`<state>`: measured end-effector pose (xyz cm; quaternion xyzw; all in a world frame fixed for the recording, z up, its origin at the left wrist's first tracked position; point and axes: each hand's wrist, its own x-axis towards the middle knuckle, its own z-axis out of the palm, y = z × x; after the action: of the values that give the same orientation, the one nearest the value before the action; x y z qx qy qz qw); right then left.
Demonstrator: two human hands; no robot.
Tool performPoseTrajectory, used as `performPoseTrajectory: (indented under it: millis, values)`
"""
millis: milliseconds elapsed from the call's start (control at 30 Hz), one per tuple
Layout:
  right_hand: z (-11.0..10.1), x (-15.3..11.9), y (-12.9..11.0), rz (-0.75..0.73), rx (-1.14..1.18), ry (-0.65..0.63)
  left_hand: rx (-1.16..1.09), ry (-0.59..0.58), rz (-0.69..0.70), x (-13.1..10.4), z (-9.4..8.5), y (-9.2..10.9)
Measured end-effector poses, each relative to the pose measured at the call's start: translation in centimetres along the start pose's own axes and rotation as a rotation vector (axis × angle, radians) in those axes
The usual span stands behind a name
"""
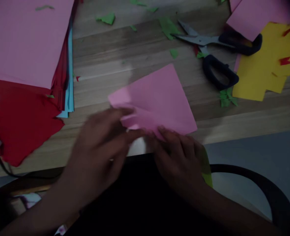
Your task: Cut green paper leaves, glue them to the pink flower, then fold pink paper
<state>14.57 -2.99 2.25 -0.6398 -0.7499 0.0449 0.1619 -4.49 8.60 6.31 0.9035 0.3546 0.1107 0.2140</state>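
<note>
While your right hand (180,154) is clamped on the near edge of the pink sheet (159,98), its fingers bent together over the paper, your left hand (95,147) sits half curled at the sheet's near left edge. That left hand is blurred, so you cannot tell whether its fingertips pinch the paper or only press it. The sheet lies in front of you, near the front edge of the worktop (103,75), smooth and matte, straight-sided at the far right and buckled into soft creases by your fingers. Beyond it, to the right, metal scissors (204,40) with dark looped handles lie with blades spread, beside angular yellow paper (260,68). To your left are a flat pink stack (24,39) and a ragged-edged red piece (24,127). Torn green scraps (108,18) dot the pale, wood-grained surface.
</note>
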Motion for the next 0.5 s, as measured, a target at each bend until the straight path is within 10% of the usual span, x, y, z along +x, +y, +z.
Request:
performPoseTrajectory:
  millis: [133,367,500]
  values:
    - [-0.9,1.6,0.3,-0.075,0.133,-0.031,0.024,-0.152,0.001,0.5,1.8,0.7]
    - [-2.2,1.5,7.6,-0.305,0.227,-0.156,-0.037,-0.036,0.043,2.2,2.8,-2.0]
    - [-1.7,1.7,7.8,-0.298,0.306,-0.052,-0.045,-0.044,0.088,2.5,3.0,-2.4]
